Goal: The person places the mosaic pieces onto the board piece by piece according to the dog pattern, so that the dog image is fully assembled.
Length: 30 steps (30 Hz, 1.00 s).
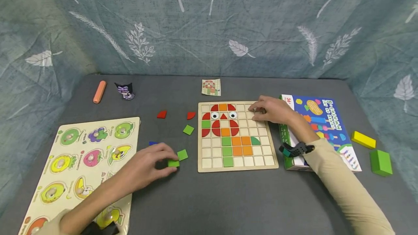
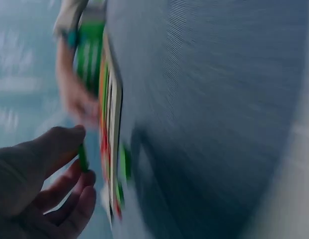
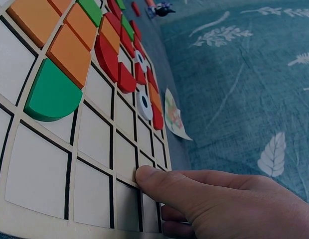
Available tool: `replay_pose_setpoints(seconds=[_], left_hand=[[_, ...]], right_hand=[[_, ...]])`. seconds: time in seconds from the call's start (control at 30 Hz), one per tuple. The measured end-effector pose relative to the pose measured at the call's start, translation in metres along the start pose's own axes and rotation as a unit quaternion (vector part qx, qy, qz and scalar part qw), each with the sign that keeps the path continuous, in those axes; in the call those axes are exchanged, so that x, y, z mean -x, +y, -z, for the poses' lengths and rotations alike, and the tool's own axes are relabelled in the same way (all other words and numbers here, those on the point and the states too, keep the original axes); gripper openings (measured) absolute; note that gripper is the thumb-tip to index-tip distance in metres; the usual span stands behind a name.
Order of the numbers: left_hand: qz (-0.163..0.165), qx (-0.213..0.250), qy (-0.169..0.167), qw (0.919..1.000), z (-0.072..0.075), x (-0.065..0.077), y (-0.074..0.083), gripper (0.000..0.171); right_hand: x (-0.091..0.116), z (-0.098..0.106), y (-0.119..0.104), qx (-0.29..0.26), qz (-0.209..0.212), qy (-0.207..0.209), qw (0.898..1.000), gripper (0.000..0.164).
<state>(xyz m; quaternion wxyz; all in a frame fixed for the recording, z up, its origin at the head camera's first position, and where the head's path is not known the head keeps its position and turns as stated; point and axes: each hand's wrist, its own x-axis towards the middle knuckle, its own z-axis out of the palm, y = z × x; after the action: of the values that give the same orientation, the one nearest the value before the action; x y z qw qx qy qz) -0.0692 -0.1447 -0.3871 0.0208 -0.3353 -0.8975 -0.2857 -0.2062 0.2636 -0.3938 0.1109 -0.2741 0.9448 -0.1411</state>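
My left hand (image 1: 148,164) pinches a green square tile (image 1: 173,163) between thumb and fingers, just above the table. In the left wrist view the green tile (image 2: 83,158) shows edge-on at the fingertips. Beside it lies another green tile (image 1: 182,155). A wooden grid board (image 1: 209,169) holds red, orange and green pieces and two eye discs, partly filling its cells. My right hand (image 1: 272,110) rests on the board's upper right part, thumb tip touching bare cells. In the right wrist view a dark green quarter-round piece (image 3: 52,92) sits beside orange squares.
Left of the board lie another green tile (image 1: 188,130), two red quarter pieces (image 1: 162,114) and a partly hidden blue piece (image 1: 152,143). A small picture card (image 1: 211,87) is behind the board. A fruit puzzle board (image 1: 134,137) stands left, a colourful box (image 1: 326,130) right, with blocks (image 1: 381,162) beyond.
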Motion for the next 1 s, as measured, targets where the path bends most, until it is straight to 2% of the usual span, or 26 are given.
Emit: replay_pose_setpoints(seconds=[0.13, 0.2, 0.3, 0.4, 0.5, 0.63, 0.87, 1.0], left_hand=[[-0.049, 0.032, -0.078, 0.9952, -0.029, -0.055, 0.027, 0.019], [-0.077, 0.035, -0.105, 0.9908, -0.045, -0.082, 0.041, 0.018], [-0.115, 0.027, -0.134, 0.9839, -0.068, -0.116, 0.060, 0.018], [-0.147, 0.016, -0.149, 0.9777, -0.087, -0.140, 0.071, 0.014], [-0.164, 0.000, -0.152, 0.9747, -0.101, -0.153, 0.077, 0.011], [-0.170, -0.031, -0.147, 0.9738, -0.110, -0.161, 0.079, 0.011], [-0.172, -0.059, -0.160, 0.9702, -0.116, -0.164, 0.082, 0.017], [-0.179, -0.071, -0.155, 0.9690, -0.115, -0.163, 0.082, 0.019]], right_hand=[[0.001, -0.002, 0.001, -0.001, 0.001, 0.001, 1.000, 0.035], [0.001, -0.001, 0.002, -0.002, 0.003, 0.001, 1.000, 0.035], [0.002, 0.000, 0.001, -0.004, 0.003, 0.003, 1.000, 0.035], [0.001, 0.000, 0.002, -0.004, 0.002, 0.004, 1.000, 0.034], [0.001, -0.001, 0.002, -0.002, 0.000, 0.007, 1.000, 0.034], [0.000, 0.000, 0.001, 0.002, 0.000, 0.008, 1.000, 0.034], [0.000, 0.000, 0.002, 0.004, 0.005, 0.008, 1.000, 0.034], [0.000, -0.001, 0.002, 0.000, 0.004, 0.009, 1.000, 0.034]])
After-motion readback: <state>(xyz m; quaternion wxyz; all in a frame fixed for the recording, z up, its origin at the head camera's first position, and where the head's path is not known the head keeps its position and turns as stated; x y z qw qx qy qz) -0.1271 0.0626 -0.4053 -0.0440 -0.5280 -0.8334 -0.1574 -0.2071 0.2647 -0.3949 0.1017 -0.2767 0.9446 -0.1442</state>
